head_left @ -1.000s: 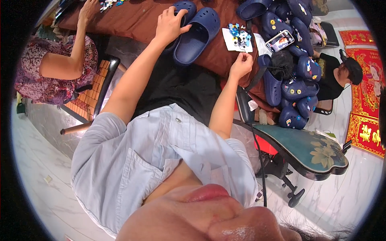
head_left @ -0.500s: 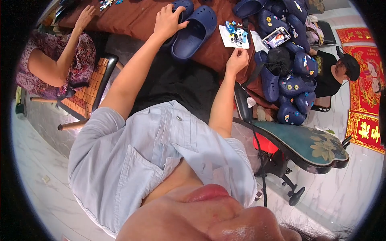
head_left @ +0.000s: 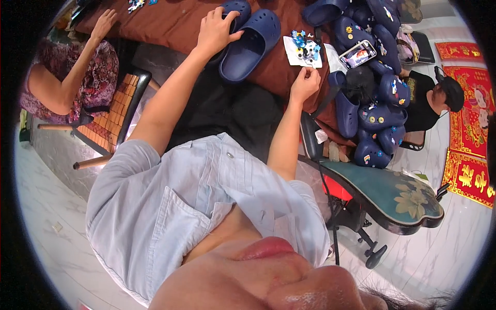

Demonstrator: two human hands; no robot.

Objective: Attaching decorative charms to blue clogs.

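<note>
On the brown cloth a pair of navy clogs lies side by side. My left hand covers much of the left clog, fingers bent over it and thumb reaching toward the right clog. My right hand is closed in a pinch just below a white sheet bearing small blue, white and black shoe charms. Whatever sits between those fingertips is too small to make out.
Several charm-covered navy clogs are heaped at right, with a phone among them. A green padded chair stands nearer. One person sits at left on a wooden-slatted chair, another person at right.
The view has shifted slightly, moving the cloth and the clog heap a little lower. My left hand stays on the left clog; my right hand stays pinched near the charms.
</note>
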